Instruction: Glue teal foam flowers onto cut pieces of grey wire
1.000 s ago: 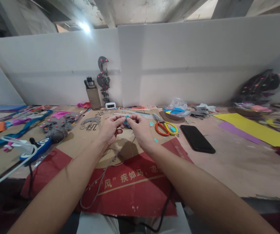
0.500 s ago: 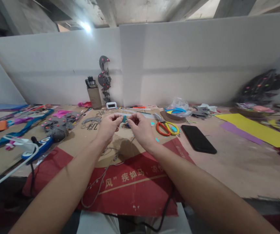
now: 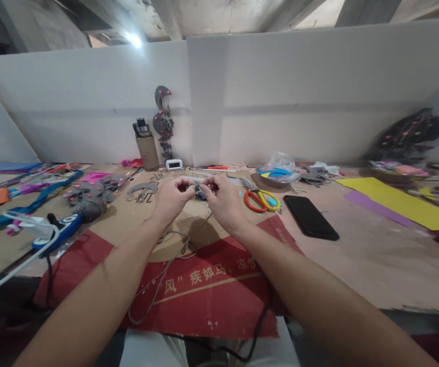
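Observation:
My left hand (image 3: 172, 200) is closed in a pinch over the brown cardboard, its fingertips at a small teal-and-dark piece (image 3: 198, 191). Facing it, my right hand (image 3: 225, 204) pinches at the other side of the same piece. The fingers cover most of it, so its exact kind cannot be made out. A thin grey yarn (image 3: 162, 275) runs down from near the hands and loops over the red part of the cardboard sheet (image 3: 219, 306). Just right of my right hand lie scissors (image 3: 262, 199) with one red and one yellow handle.
A black phone (image 3: 311, 217) lies to the right, with yellow sheet (image 3: 403, 204) beyond. A bottle (image 3: 147, 150) and small white digital clock (image 3: 174, 164) stand at the back. To the left are a grey yarn ball (image 3: 90, 208) and a blue power strip (image 3: 61, 234).
My two hands have come closer together, and the fingertips of both now meet around the small teal piece. The view has shifted very slightly.

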Action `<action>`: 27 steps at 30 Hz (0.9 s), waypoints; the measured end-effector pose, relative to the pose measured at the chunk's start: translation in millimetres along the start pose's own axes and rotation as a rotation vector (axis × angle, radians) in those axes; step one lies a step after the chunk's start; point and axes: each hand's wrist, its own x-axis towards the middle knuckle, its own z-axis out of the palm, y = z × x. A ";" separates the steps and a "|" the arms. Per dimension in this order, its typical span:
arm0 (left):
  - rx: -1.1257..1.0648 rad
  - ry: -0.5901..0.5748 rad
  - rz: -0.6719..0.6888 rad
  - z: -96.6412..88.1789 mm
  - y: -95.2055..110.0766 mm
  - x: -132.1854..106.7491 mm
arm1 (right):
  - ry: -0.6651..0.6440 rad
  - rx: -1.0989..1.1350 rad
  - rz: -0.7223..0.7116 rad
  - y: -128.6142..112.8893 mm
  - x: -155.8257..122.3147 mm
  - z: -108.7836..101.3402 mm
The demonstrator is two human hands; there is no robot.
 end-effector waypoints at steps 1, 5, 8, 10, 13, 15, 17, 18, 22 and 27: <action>0.006 0.002 0.009 0.0 -0.4 0.1 | 0.003 -0.004 -0.004 -0.3 0.1 -0.3; 0.008 -0.003 0.019 -0.1 -3.9 0.9 | 0.004 -0.005 -0.024 0.0 -0.1 -0.4; 0.025 -0.021 0.031 -0.1 -5.1 1.3 | -0.006 -0.015 -0.048 1.0 -0.8 0.2; 0.041 -0.035 0.037 -0.1 -4.2 1.2 | -0.014 -0.017 -0.064 1.5 -1.1 0.4; 0.038 -0.051 0.042 0.0 -1.7 0.5 | -0.007 -0.017 -0.067 1.5 -0.7 0.1; 0.035 -0.062 0.050 0.1 -0.3 -0.2 | 0.001 -0.010 -0.051 1.2 0.0 -0.5; 0.061 -0.071 0.064 0.0 0.4 -0.9 | 0.005 0.001 -0.032 0.6 0.7 -1.3; 0.082 -0.075 0.072 -0.2 0.5 -1.2 | 0.006 0.005 -0.024 0.4 1.1 -1.7; 0.137 -0.066 0.091 -0.8 1.3 -1.9 | 0.012 0.006 -0.010 0.5 1.9 -2.3; 0.117 -0.061 0.076 -0.9 3.2 -2.1 | 0.017 0.016 -0.009 2.1 2.0 -1.6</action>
